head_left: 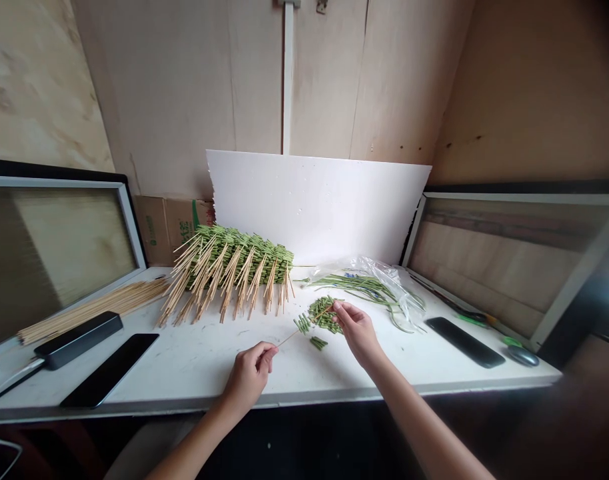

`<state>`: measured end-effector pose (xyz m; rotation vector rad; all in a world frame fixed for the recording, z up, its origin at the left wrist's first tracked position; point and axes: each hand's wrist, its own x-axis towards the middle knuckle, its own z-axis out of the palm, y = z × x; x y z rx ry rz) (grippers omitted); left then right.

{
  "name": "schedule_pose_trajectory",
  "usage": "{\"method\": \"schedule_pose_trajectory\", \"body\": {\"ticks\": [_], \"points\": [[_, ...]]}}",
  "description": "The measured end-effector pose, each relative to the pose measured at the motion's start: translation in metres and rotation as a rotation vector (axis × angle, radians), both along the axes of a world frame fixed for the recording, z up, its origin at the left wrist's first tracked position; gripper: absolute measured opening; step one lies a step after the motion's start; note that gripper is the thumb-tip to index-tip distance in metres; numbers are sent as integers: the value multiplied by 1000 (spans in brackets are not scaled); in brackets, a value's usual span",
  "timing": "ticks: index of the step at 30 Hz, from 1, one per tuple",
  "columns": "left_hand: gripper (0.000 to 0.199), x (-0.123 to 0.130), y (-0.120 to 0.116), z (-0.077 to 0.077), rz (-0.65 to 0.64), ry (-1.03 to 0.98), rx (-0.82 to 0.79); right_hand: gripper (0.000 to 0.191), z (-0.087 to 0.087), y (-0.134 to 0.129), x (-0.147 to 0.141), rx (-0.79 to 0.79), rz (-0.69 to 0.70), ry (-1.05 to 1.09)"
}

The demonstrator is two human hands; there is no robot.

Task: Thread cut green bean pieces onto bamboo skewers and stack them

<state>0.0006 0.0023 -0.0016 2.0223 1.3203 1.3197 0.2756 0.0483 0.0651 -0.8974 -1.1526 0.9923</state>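
Observation:
My left hand (253, 371) is closed in a pinch on the lower end of a thin wooden skewer (287, 339). Several short green pieces of garlic scape (301, 324) sit side by side across it. At the skewer's far end, the fingertips of my right hand (354, 327) are pressed together around it. Beneath the right fingers lies a loose pile of cut garlic scape pieces (329, 321), partly hidden by that hand. A small separate cluster of cut pieces (318, 343) rests on the white table (194, 373) just in front.
A large stack of filled skewers (239, 267) stands back left, sticks pointing forward. Bare skewers (99, 305), a black box (79, 339) and a phone (110, 370) lie left. Long garlic scapes (359, 285) lie under plastic (384, 273); right are another dark phone (464, 341) and a mouse (522, 355).

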Motion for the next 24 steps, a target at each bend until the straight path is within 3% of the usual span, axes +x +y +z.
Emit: {"method": "schedule_pose_trajectory", "body": {"ticks": [10,19,24], "points": [[37,0,-1,1,9,7,-13,41,1,-4,-4,29,-36,-64],[36,-1,-1,0,1,5,-6,37,-19,0,-13,7,-70,19],[36,-1,-1,1,8,6,-1,35,-19,-4,-19,-17,-67,63]]}}
